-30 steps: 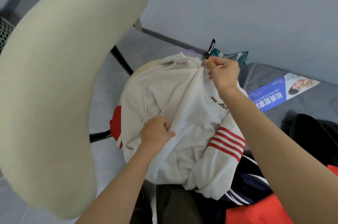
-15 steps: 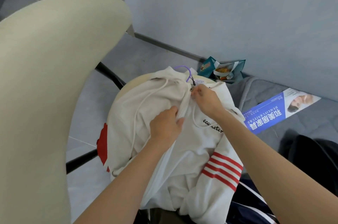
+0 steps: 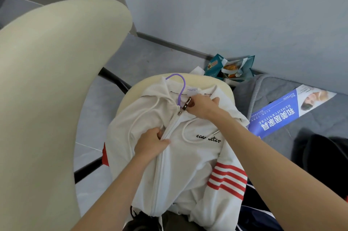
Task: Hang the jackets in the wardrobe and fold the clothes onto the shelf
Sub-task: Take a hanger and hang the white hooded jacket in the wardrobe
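Note:
A white zip-up hooded jacket (image 3: 190,163) with red sleeve stripes and black script lies front-up on a cream chair seat (image 3: 224,87). A purple hanger hook (image 3: 181,87) sticks out of its collar. My left hand (image 3: 150,145) pinches the fabric beside the zipper at chest height. My right hand (image 3: 201,105) rests at the collar, fingers closed on the dark zipper pull (image 3: 186,103). The zipper looks closed up to the neck.
The cream chair backrest (image 3: 47,108) fills the left side. A teal snack bag (image 3: 229,67) sits on the floor by the blue-grey wall. A grey mattress (image 3: 282,98) with a blue label lies at right, with dark clothes (image 3: 323,157) on it.
My right hand came down with the zipper pull to the collar, and the jacket now lies flatter. My left hand moved up along the zipper. The view tilted down.

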Tool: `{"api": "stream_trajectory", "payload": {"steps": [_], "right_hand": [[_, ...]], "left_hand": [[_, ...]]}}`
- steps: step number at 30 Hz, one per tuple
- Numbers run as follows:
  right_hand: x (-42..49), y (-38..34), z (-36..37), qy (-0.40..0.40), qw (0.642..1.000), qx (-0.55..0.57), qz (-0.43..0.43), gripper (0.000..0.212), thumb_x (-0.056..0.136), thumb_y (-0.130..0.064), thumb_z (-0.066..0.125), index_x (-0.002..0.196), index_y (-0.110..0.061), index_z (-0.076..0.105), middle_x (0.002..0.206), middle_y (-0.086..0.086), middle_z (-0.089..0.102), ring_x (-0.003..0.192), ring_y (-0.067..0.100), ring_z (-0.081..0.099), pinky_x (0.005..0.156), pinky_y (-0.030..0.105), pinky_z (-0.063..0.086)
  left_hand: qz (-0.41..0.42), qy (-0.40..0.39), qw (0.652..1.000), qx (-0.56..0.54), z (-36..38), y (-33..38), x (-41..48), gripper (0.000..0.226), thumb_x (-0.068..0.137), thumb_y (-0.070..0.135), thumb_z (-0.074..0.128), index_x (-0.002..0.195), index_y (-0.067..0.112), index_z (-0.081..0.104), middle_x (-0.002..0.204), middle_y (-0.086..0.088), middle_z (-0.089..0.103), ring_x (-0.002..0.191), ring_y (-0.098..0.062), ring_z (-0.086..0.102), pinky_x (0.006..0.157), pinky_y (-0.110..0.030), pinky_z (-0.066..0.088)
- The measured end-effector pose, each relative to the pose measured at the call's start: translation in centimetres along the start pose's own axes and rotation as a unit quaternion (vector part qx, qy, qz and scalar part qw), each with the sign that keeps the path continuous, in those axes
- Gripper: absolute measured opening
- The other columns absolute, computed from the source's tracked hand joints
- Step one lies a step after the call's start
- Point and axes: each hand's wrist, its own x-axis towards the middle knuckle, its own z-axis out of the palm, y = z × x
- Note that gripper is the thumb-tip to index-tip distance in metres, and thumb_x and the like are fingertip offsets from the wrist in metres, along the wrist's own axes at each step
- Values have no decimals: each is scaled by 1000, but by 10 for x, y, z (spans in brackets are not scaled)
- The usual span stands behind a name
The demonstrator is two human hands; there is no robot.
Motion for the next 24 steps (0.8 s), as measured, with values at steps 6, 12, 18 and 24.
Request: {"api": "stream_trajectory", "payload": {"steps": [6, 12, 18, 24], "right_hand": [[-61, -3, 9, 125, 984, 92, -84, 31, 96, -27, 43, 65, -28, 46, 61, -10, 46, 80, 17, 42, 65, 37, 12], [-144, -9, -11, 240, 946, 147, -159, 19, 92, -28, 56, 74, -34, 53, 58, -14, 47, 75, 11, 47, 78, 35, 22], [-225, -31, -16, 295, 928, 152, -169, 13, 91, -24, 59, 79, -30, 60, 51, -11, 44, 59, 12, 42, 83, 41, 41], [-309, -54, 5, 416, 897, 112, -97, 15, 95, -38, 55, 96, -28, 66, 69, -15, 55, 82, 17, 57, 72, 29, 14]], "left_hand": [[60, -1, 995, 80, -11, 9, -29, 18, 84, 33, 59, 98, 22, 56, 92, 5, 60, 94, -22, 60, 72, -28, 45], [192, 105, 975, 46, -44, 48, -88, 34, 70, 61, 68, 80, 31, 55, 71, 16, 56, 72, -7, 57, 56, -23, 36], [234, 101, 967, 25, -66, 32, -154, 29, 78, 50, 69, 83, 21, 66, 77, 5, 67, 81, -17, 63, 69, -30, 47], [291, 51, 955, -26, -62, -16, -225, 22, 74, 42, 75, 69, 22, 65, 70, 3, 69, 69, -10, 64, 64, -25, 47]]}}
